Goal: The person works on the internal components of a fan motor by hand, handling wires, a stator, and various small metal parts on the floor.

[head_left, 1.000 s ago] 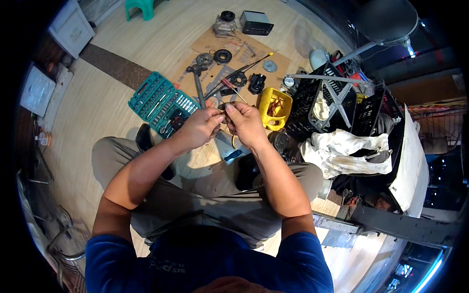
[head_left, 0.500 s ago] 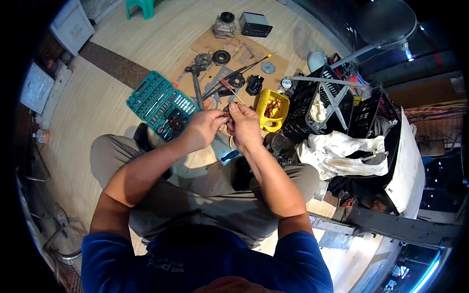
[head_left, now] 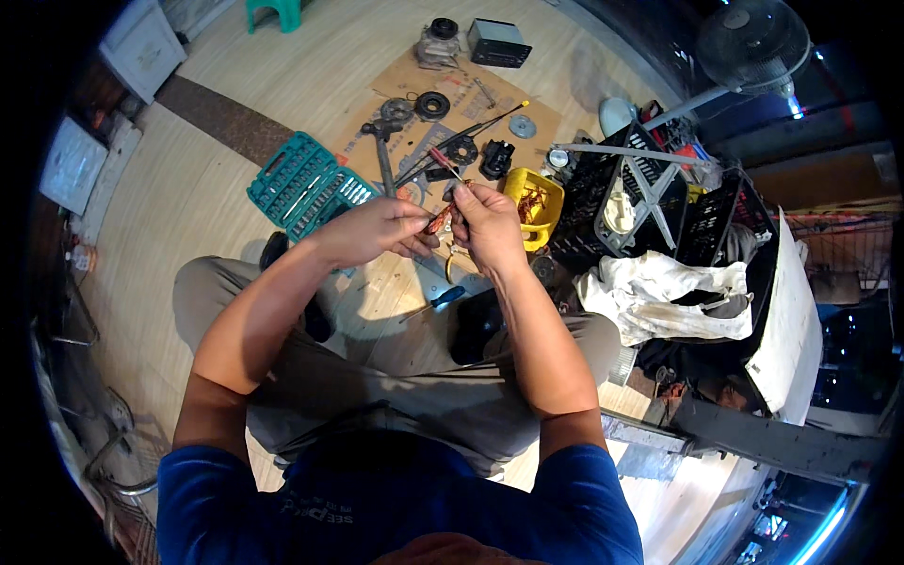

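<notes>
A reddish-copper bundle, apparently wire (head_left: 439, 220), is stretched at an angle between my hands. My right hand (head_left: 485, 221) is closed on its upper part, thumb on top. My left hand (head_left: 386, 226) pinches near the lower-left end, fingers curled. Just beyond them lie a red-handled screwdriver (head_left: 441, 158), a metal bar (head_left: 381, 160) and a yellow container (head_left: 543, 226) holding more copper pieces. A teal socket case (head_left: 282, 188) sits open to my left. A blue-handled screwdriver (head_left: 446, 297) lies below my hands.
Cardboard (head_left: 386, 141) carries pulleys (head_left: 431, 106) and black parts (head_left: 497, 162). Beyond are a compressor-like part (head_left: 438, 47), metal box (head_left: 499, 45) and green stool (head_left: 273, 14). Black crates (head_left: 692, 226), white cloth (head_left: 659, 301) and a fan (head_left: 749, 52) are at right.
My hands have moved apart: the right one shifted right and up, the left one slightly left. More of the copper bundle now shows between them.
</notes>
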Motion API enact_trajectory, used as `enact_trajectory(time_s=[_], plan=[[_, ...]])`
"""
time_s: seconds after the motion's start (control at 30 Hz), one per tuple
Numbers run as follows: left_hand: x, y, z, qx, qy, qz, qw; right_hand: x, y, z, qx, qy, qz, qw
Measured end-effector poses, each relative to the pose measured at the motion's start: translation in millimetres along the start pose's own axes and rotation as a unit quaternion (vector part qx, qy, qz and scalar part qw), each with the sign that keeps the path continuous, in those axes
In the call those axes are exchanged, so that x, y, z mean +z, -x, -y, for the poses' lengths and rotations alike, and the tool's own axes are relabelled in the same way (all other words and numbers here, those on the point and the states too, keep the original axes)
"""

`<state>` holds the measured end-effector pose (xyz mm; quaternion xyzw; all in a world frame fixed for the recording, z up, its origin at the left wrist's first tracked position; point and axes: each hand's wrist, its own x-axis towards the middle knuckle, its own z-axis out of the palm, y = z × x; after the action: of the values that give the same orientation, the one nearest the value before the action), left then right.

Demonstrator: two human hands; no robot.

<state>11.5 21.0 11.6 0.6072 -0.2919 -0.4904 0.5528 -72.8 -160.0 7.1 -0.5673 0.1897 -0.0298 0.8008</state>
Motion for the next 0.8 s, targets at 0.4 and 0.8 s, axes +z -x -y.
enact_trajectory(time_s=[0.4,0.8], plan=[[20.5,-10.9,10.3,0.022,-0.083,-0.089,0.992,7.7,1.5,-2.0,-0.014,0.001,-0.003,1.000],[40.4,-15.9,28.0,0.165,-0.389,-0.219,0.879,13.1,5.3,-8.7,0.014,-0.050,-0.063,0.997]])
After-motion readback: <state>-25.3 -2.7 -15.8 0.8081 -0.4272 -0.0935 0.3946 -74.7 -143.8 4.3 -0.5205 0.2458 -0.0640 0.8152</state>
